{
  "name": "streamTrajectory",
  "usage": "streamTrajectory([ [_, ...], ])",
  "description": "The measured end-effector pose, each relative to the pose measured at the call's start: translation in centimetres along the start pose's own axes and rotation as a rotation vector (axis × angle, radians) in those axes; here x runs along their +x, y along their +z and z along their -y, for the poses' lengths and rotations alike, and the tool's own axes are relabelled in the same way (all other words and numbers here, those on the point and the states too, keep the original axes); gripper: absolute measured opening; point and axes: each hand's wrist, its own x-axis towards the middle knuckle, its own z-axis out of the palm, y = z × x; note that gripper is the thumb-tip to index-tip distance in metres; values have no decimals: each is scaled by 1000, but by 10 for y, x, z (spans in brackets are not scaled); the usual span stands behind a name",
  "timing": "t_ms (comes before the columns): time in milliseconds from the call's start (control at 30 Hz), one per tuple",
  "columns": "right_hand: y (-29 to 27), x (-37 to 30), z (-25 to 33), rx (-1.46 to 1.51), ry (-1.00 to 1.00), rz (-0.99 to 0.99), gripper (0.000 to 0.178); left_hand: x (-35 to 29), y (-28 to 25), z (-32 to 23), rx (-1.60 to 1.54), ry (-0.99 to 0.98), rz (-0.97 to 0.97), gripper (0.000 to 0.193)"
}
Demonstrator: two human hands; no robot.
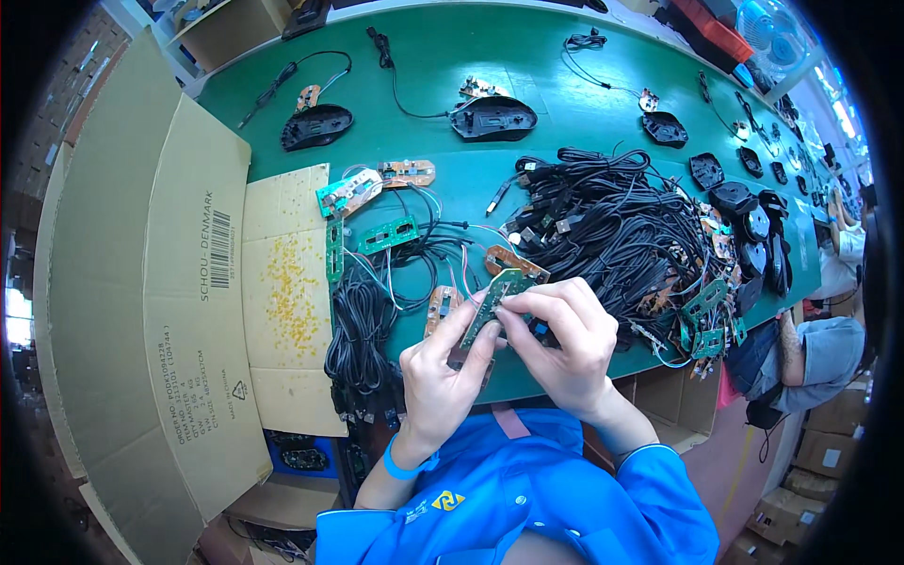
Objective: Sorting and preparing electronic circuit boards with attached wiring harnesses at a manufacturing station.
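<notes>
Both hands meet at a small green circuit board (496,299), held up above the near edge of the table. My left hand (444,377) pinches its lower left side between thumb and fingers. The thumb and fingertips of my right hand (565,330) close on its upper right part. Just behind it lies a brown circuit board (513,264), and another brown board (442,309) sits beside my left fingers. A green circuit board (389,234) with thin coloured wires rests farther left, near a coiled black cable bundle (361,320).
A big heap of black cables (603,212) covers the table right of centre, with boards at its right end. Black mouse shells (494,120) stand in a row along the far side. An open cardboard box (188,264) walls off the left. A co-worker's arm (791,348) shows at right.
</notes>
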Motion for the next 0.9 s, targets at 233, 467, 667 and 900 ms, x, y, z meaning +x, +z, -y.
streamTrajectory([
  [233, 3, 3, 2, 56, 24, -36, 23, 3, 2, 1, 156, 203, -55, 34],
  [467, 6, 3, 0, 97, 6, -49, 24, 3, 2, -4, 166, 210, -66, 35],
  [667, 6, 2, 1, 107, -4, -61, 26, 3, 2, -4, 192, 278, -76, 35],
  [900, 8, -1, 2, 109, -20, -101, 26, 2, 1, -7, 214, 297, -70, 35],
])
